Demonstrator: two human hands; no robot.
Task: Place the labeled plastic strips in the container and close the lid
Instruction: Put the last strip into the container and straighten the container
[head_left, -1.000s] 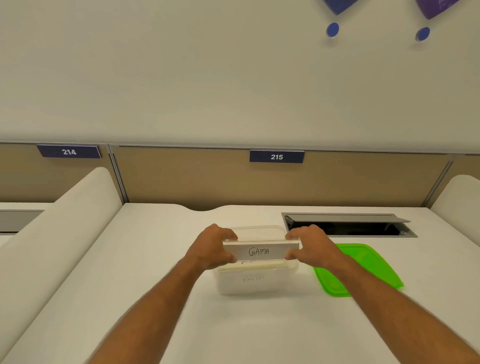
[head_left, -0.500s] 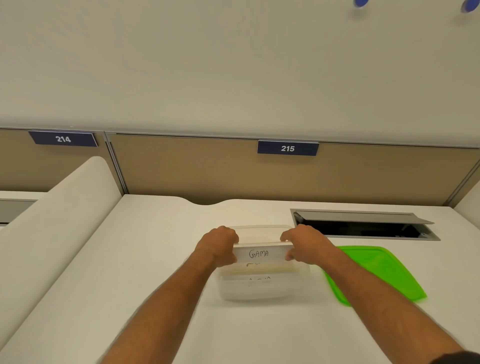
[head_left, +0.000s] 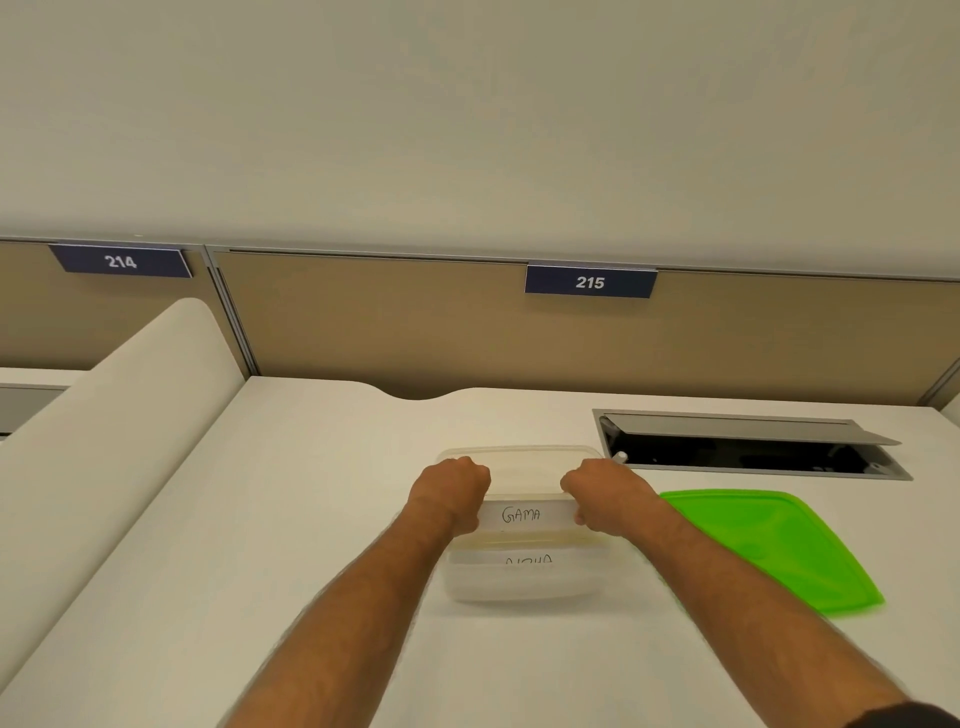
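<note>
1. Head view, nearest zone: two bare forearms enter from the lower edge and converge toward the middle of the white desk (head_left: 291, 519). A dark sleeve edge shows at the lower right corner.
2. Container: a clear plastic container (head_left: 524, 584) stands upright on the desk between the two hands, lid off. Through its near wall a strip (head_left: 527, 560) with handwritten lettering is visible inside; only the upper half of the letters shows, so the word cannot be read with certainty.
3. Held strip: a white strip marked "GAMA" (head_left: 524, 515) lies level across the container opening, label facing the camera. How far it sits below the rim cannot be told.
4. Left hand (head_left: 451, 496): fingers curled, gripping the left end of the "GAMA" strip (knuckles toward the far side).
5. Right hand (head_left: 605, 499): fingers curled, gripping the right end of the same strip.
6. Lid: a green lid (head_left: 769, 545) lies flat on the desk to the right of the container, apart from it and just beside the right forearm.
7. Behind the lid: a recessed cable hatch (head_left: 748, 447) in the desk surface, its grey flap raised.
8. Far zone: a tan partition (head_left: 363, 322) carries two dark number plates, "214" (head_left: 120, 261) at left and "215" (head_left: 590, 282) near centre. A rounded white divider (head_left: 104, 415) borders the desk on the left.
</note>
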